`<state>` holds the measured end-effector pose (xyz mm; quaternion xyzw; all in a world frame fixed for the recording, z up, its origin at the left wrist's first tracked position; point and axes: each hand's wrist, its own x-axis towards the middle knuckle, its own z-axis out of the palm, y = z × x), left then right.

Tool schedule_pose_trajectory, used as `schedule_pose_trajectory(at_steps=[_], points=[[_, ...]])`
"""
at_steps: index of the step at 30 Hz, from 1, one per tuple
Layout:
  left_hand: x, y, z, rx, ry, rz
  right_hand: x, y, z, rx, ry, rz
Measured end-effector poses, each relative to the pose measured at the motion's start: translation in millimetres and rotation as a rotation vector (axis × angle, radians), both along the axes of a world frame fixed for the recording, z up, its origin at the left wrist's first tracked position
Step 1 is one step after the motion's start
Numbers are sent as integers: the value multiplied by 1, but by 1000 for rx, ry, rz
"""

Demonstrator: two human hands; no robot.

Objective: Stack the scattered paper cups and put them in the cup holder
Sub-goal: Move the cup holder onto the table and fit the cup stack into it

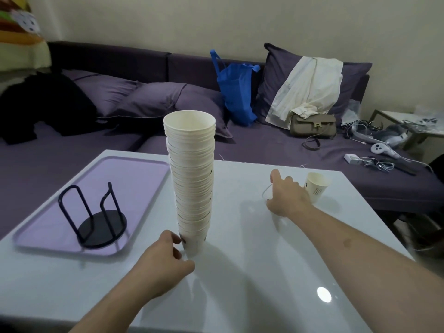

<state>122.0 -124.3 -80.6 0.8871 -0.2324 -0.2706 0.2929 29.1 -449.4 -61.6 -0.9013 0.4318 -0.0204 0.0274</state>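
A tall stack of white paper cups (192, 179) stands upright in the middle of the white table (240, 272). My left hand (165, 258) grips the lowest cup of the stack at its base. My right hand (288, 198) is wrapped around a single paper cup (265, 192) far right on the table; only part of its rim shows left of my fingers, the rest is hidden. Another printed paper cup (317, 186) stands upright just behind that hand. The black wire cup holder (101, 224) stands with nothing in it on a purple tray (134, 174) at the left.
A purple sofa behind the table carries pillows, a blue bag (236, 92), a beige handbag (312, 126), a white garment, cables and controllers. The table's right edge lies close to the right-hand cups. A small side table (394, 116) stands at the far right.
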Motion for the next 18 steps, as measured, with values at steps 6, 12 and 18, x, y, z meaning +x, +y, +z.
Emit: schedule_pose_trajectory(at_steps=[6, 12, 18], points=[[-3, 0, 14, -201, -11, 57, -6, 52, 71, 279, -757, 192], [-9, 9, 34, -542, -72, 22, -5, 121, 167, 392, -1307, 464], [-23, 19, 54, -683, -124, -53, 4, 159, 209, 448, -1357, 640]])
